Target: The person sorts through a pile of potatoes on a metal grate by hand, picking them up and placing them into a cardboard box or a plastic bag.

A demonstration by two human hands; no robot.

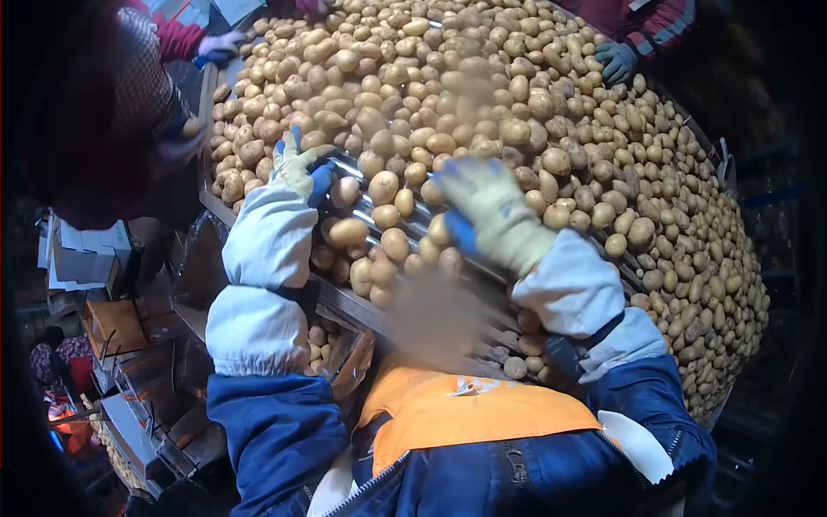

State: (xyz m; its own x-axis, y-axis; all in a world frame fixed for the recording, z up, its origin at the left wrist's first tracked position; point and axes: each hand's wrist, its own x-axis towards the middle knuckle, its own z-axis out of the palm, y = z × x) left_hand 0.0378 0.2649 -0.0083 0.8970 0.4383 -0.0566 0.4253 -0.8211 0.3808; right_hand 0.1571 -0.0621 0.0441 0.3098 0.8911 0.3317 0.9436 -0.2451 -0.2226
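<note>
My left hand (301, 170), in a pale yellow glove with blue fingertips, rests at the near left side of a large heap of potatoes (517, 108). Its fingers are apart, and a pinkish potato (345, 191) lies just beside its thumb. Over the middle of the heap is my right hand (495, 211), in a matching glove and blurred by motion. Its fingers look stretched out over the potatoes, with one yellow potato (439, 229) close to its thumb. Between both hands, shiny metal rollers (366, 207) show under loose potatoes.
A gloved co-worker's hand (617, 62) touches the heap at the far right; another person's gloved hand (222, 46) is at the far left. A metal edge (349, 303) runs before me. White boxes (86, 250) stand at left. A brown smudge blurs the lower middle.
</note>
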